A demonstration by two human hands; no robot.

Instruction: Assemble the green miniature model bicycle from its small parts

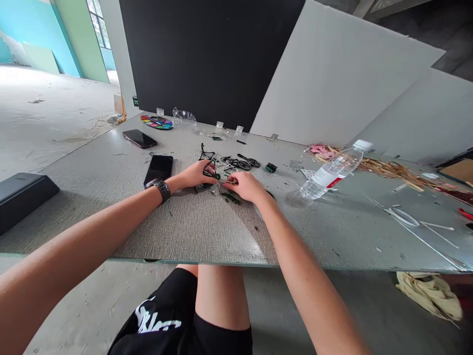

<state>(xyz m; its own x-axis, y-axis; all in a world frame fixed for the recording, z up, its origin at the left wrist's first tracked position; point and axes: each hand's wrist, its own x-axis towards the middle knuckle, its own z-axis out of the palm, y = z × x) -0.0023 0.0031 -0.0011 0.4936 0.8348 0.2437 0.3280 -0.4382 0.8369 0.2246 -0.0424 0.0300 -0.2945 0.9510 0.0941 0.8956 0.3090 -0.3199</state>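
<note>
My left hand (195, 173), with a dark watch (158, 187) on its wrist, is closed around a dark green model bicycle part (212, 174). Close to it on the right, my right hand (247, 186) pinches a thin, shiny piece (229, 182) too small to name, with its tip by the green part. Just behind the hands lie small black spoked wheels (244, 164) and a thin black frame-like part (202, 149). Below my right hand's fingers are small dark green pieces (231, 198). A dark rim (271, 195) is half hidden by my right wrist.
Two phones (139, 138) (159, 169) lie on the left of the table (177, 231), and a black box (25, 197) sits farther left. A paint palette (156, 122) and clear plastic packaging (184, 117) are behind. A tilted water bottle (336, 170) and white cable ties (404, 217) are right.
</note>
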